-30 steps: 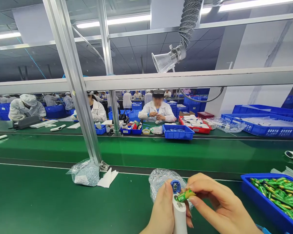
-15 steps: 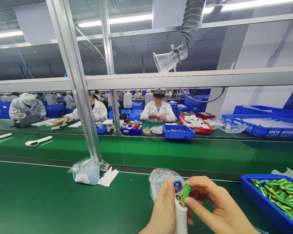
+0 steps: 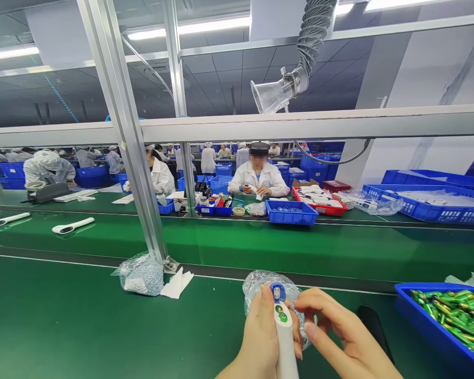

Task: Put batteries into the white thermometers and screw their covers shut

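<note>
the left hand (image 3: pixel 258 337) rises from the bottom of the view, wrist low, wrapped around a white plastic handheld device (image 3: pixel 286 350) and holding it nearly upright with a slight tilt, top end pointing away from the person. its fingers (image 3: pixel 298 342) are closed around the far side of the body, gripping it firmly. the device ends in a blue-rimmed head (image 3: pixel 277 291), and just below that a green battery (image 3: pixel 283 316) shows in an opening in the body. the right hand (image 3: pixel 339 337) reaches in from the right, its fingers (image 3: pixel 319 316) loosely curved and parted, holding nothing, the tips just beside the device; whether they touch it, i cannot tell. behind both hands a clear plastic bag of small parts (image 3: pixel 260 287) lies on the green counter (image 3: pixel 63 316). further right is a blue tray (image 3: pixel 418 329) of green batteries, with a dark object (image 3: pixel 373 329) between it and the right hand. across the line, a co-worker in a white coat (image 3: pixel 256 179) sits with both hands together.
</note>
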Demonstrator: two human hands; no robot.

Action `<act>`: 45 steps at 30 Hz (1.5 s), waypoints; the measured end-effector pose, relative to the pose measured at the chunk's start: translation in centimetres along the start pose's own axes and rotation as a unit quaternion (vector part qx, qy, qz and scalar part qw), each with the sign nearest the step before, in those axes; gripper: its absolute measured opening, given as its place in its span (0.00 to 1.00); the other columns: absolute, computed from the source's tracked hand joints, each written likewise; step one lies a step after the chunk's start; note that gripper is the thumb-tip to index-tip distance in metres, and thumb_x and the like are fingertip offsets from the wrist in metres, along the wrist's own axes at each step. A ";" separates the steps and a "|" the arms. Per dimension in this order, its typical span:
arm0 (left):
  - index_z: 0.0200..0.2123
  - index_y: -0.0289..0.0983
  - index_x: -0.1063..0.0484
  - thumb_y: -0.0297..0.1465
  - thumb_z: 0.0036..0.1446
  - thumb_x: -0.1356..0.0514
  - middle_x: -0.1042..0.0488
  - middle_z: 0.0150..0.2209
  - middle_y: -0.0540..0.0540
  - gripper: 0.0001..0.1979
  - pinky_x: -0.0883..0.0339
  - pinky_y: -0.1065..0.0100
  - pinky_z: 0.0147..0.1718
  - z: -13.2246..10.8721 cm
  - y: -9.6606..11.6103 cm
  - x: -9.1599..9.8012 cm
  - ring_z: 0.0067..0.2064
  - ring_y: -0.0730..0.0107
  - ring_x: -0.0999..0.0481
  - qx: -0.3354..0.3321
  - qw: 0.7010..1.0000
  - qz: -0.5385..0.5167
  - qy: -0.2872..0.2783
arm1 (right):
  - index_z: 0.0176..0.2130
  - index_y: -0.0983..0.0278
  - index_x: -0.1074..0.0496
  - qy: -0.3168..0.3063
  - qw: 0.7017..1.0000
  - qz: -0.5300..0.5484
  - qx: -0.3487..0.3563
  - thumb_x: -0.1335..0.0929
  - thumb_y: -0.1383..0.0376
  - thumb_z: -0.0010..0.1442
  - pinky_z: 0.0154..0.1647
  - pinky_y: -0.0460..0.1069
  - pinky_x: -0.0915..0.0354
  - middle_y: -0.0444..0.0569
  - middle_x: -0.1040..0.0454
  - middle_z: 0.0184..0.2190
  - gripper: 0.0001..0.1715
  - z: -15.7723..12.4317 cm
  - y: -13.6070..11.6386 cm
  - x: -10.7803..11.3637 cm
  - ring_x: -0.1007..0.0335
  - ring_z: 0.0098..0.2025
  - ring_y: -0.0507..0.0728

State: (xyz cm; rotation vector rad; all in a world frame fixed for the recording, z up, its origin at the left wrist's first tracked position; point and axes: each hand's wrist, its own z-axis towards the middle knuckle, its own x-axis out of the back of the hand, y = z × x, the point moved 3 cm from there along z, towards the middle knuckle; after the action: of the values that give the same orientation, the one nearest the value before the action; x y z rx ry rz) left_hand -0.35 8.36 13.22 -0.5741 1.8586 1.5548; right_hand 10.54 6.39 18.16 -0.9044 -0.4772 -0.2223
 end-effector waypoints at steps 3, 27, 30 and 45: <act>0.19 0.35 0.38 0.63 0.30 0.39 0.40 0.07 0.54 0.35 0.55 0.78 0.09 0.1 -0.1 -0.2 0.08 0.81 0.45 0.030 0.999 -0.027 0.016 | 0.40 0.56 0.30 0.001 1.000 0.017 -0.018 0.37 0.59 0.62 0.29 0.43 0.32 0.44 0.27 0.33 0.08 -0.5 0.7 -0.5 0.28 0.32 0.53; 0.24 0.39 0.41 0.67 0.33 0.48 0.42 0.12 0.59 0.35 0.49 0.78 0.10 1.1 -1.3 0.7 0.11 0.81 0.43 0.031 0.993 0.114 0.011 | 0.44 0.53 0.30 0.104 0.784 0.482 -0.377 0.26 0.55 0.46 0.22 0.40 0.45 0.42 0.30 0.41 0.25 -1.4 2.4 -5.8 0.41 0.26 0.47; 0.24 0.39 0.41 0.67 0.34 0.48 0.41 0.14 0.58 0.35 0.50 0.76 0.11 1.6 -1.8 1.4 0.12 0.81 0.43 0.019 0.989 0.149 0.017 | 0.49 0.51 0.32 0.079 0.733 0.541 -0.405 0.26 0.58 0.46 0.29 0.41 0.40 0.42 0.30 0.42 0.31 -1.7 3.2 -5.7 0.37 0.32 0.50; 0.23 0.39 0.34 0.68 0.42 0.60 0.38 0.18 0.51 0.39 0.41 0.66 0.20 2.0 -5.2 3.2 0.20 0.70 0.39 0.015 0.972 0.235 -0.019 | 0.48 0.53 0.30 0.112 0.753 0.528 -0.376 0.24 0.53 0.40 0.43 0.47 0.35 0.46 0.27 0.46 0.34 -5.0 6.6 -7.1 0.29 0.40 0.56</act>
State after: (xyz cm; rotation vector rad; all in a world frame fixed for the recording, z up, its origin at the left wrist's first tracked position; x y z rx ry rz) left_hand 1.37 9.51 7.08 -0.0839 2.0846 1.8110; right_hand 8.36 6.29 7.41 -1.7819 0.4542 0.5712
